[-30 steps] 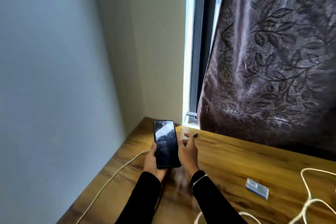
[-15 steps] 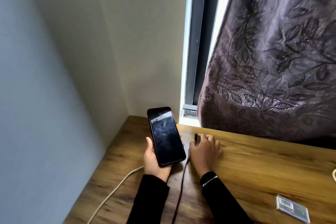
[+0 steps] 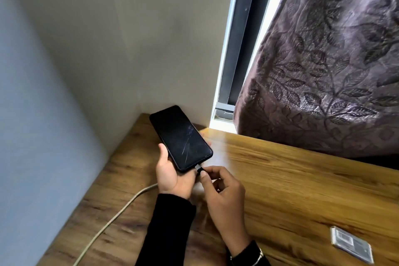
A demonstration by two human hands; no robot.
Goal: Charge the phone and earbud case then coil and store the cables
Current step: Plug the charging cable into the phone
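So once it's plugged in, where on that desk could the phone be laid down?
The wooden desk lies bare between the right hand, the curtain and the small clear packet. The corner strip beside the wall is narrower, crossed by the pale cable under the left hand.

A wooden desk [image 3: 302, 190] with a warm brown grain fills the lower part of the view and is pushed into a corner of the room. On the left stands a pale bluish wall [image 3: 32, 114]; it meets a cream wall [image 3: 151, 39] at the corner. To the right of the cream wall runs a narrow strip of window [image 3: 244, 49] with a dark frame, and bright daylight comes through beside it. A heavy purple curtain [image 3: 323, 71] with a raised leaf pattern hangs over the rest of the window, its lower edge reaching down behind the desk's far edge.
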